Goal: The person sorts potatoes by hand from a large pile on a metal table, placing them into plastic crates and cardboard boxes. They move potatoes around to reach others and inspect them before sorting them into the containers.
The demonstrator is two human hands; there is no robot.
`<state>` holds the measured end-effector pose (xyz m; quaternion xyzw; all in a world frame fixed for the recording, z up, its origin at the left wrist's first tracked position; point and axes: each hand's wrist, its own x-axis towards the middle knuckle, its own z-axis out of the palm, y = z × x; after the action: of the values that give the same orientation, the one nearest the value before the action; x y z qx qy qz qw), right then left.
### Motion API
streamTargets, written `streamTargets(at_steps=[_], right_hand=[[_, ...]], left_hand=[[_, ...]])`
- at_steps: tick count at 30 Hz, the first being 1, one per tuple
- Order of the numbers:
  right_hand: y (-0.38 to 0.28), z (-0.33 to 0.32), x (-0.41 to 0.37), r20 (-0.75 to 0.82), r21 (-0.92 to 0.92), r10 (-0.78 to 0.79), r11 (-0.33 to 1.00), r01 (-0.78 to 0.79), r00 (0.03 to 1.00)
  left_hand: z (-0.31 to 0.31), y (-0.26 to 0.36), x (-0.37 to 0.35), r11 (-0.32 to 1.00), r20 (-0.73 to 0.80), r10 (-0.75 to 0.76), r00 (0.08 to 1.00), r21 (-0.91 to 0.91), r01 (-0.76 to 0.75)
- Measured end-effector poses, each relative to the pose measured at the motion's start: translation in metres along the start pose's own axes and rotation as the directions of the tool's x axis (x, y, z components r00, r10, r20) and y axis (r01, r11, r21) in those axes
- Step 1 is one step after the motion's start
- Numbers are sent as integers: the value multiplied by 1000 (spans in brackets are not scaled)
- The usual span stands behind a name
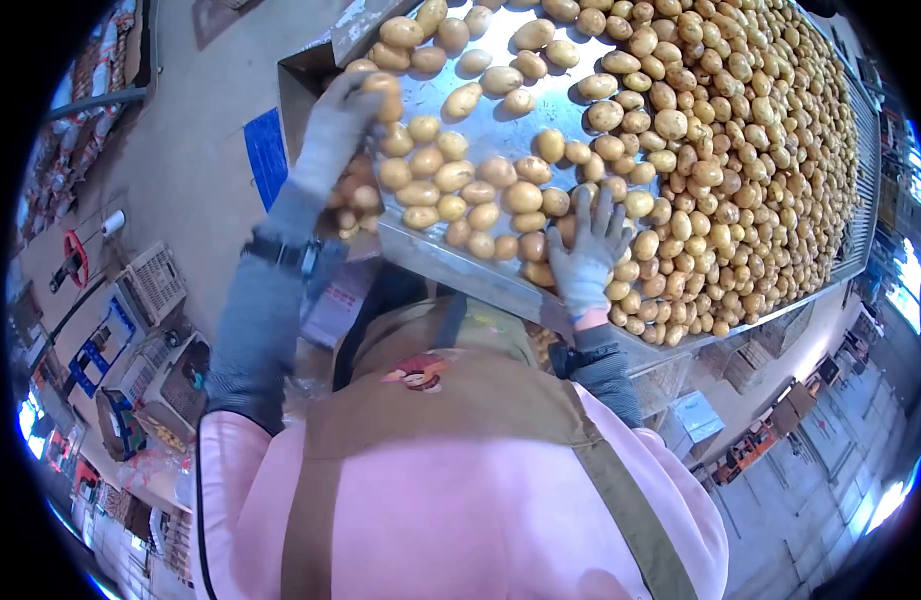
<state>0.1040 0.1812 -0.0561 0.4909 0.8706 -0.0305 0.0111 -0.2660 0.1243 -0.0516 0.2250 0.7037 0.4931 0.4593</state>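
One metal sorting tray (450, 258), hundreds of potatoes (740, 170) on it, heaped right, sparser left. Right gloved hand (591, 250) spread, palm down over potatoes, clenching nothing. Left gloved hand (337, 125) curled against single potato (384, 97) near edge (I can't tell if gripped). Light, flat touch would bruise least, I judge.

I see a metal table (460, 262) with potatoes (707, 172) heaped densely from one to five o'clock and lying looser from seven to eleven.
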Motion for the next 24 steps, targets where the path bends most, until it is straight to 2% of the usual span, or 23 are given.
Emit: streamTargets(at_steps=[1, 2, 3, 4, 5, 7, 8, 9, 10, 11, 12, 13, 14, 15, 16, 17, 18, 20, 21, 22, 24], right_hand=[[-19, -13, 7, 79, 134, 0, 991, -10, 997], [-46, -24, 13, 159, 264, -17, 964, -26, 987], [-72, -19, 23, 44, 391, -235, 898, 199, 971], [-99, -29, 34, 22, 475, -420, 803, 360, 907], [-121, -28, 44, -23, 389, -614, 722, 573, 789], [-136, 10, 59, -130, 305, -687, 658, 688, 715], [-139, 25, 69, -175, 255, -717, 629, 735, 675], [-135, 22, 90, -85, 190, -669, 717, 671, 739], [-122, 15, 112, 1, 116, -607, 789, 603, 795], [-99, 14, 127, 170, 72, -460, 888, 455, 871], [-70, 11, 133, 330, -1, -282, 954, 299, 901], [-37, 4, 130, 204, 34, -136, 991, 132, 969], [-10, -3, 127, 74, 89, 23, 996, -29, 997], [11, 7, 104, -133, -42, -8, 999, 2, 991], [24, 16, 75, -327, -174, -66, 985, 8, 943], [14, 7, 59, -239, -129, -70, 991, 40, 969], [-9, -3, 42, -148, -82, -72, 995, 61, 986], [-56, -13, 21, 27, 9, -83, 997, 82, 996], [-72, -10, 15, 0, 172, -132, 976, 130, 991], [-78, -5, 11, -37, 327, -173, 928, 176, 984], [-68, 10, 35, 27, 510, -383, 800, 317, 923]], left_hand=[[-3, 2, -13, 951, 50, -63, 997, -301, 76], [-5, 1, -25, 806, 112, -111, 987, -571, 156], [-6, -6, -31, 780, 182, 34, 983, -620, 88], [6, 3, -42, 933, 111, 144, 983, -347, -97], [9, -1, -43, 955, 80, 223, 972, -219, -201], [13, 0, -47, 930, 33, 125, 992, -353, -105], [15, 8, -52, 801, 59, -59, 996, -593, 83], [16, 12, -54, 576, 132, -225, 965, -781, 241], [12, 8, -52, 664, 104, -212, 972, -714, 221], [6, -2, -51, 743, 79, -200, 977, -638, 204], [6, 3, -54, 689, 109, -246, 963, -680, 253], [5, 7, -57, 630, 139, -291, 947, -717, 299], [0, -4, -53, 834, 113, -169, 979, -514, 203], [-9, -23, -44, 960, 117, -34, 993, -271, 65], [-6, -24, -45, 981, 87, 53, 995, -192, -35], [-4, -24, -46, 985, 58, 139, 989, -107, -133], [16, -3, -61, 963, -34, 177, 984, -198, -180], [27, 8, -61, 941, -69, 95, 993, -321, -112], [20, 5, -54, 937, 2, -16, 1000, -350, 15], [18, 8, -51, 944, 71, -60, 996, -321, 80], [11, 11, -35, 937, 167, -174, 971, -274, 215]])
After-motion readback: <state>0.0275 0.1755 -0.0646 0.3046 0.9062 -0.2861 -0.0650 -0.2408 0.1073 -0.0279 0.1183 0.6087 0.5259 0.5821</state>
